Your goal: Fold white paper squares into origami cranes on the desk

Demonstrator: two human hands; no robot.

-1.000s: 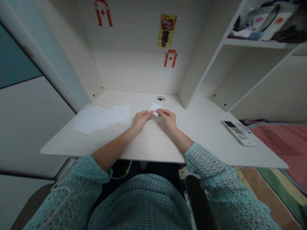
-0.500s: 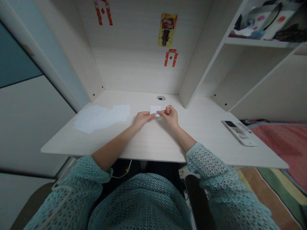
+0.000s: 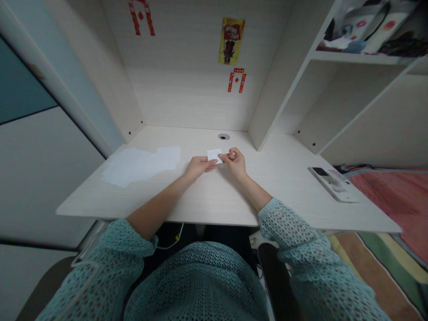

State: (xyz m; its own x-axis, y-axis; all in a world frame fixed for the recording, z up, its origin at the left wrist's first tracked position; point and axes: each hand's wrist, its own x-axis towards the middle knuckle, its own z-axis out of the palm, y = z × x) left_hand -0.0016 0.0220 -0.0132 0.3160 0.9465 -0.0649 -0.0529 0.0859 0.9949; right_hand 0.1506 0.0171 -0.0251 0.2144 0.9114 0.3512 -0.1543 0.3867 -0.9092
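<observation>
A small white piece of paper (image 3: 213, 154) is held up just over the desk between both hands. My left hand (image 3: 199, 166) is closed on its lower edge, thumb on the near face and fingers behind. My right hand (image 3: 236, 162) pinches the paper's right side between thumb and index finger, its other fingers curled. Fingertips cover the paper's lower right corner. Several white paper sheets (image 3: 133, 167) lie overlapping on the desk, to the left of my left hand.
The white desk (image 3: 207, 200) has a round cable hole (image 3: 224, 137) near its back wall. A white phone (image 3: 334, 185) lies at the right. An upright divider (image 3: 267, 102) stands behind my right hand. Below the desk edge are a cable (image 3: 175, 240) and a dark armrest (image 3: 277, 276).
The small paper has tilted slightly between my fingers. Both hands keep their grip and hardly move; the whole view has shifted a little.
</observation>
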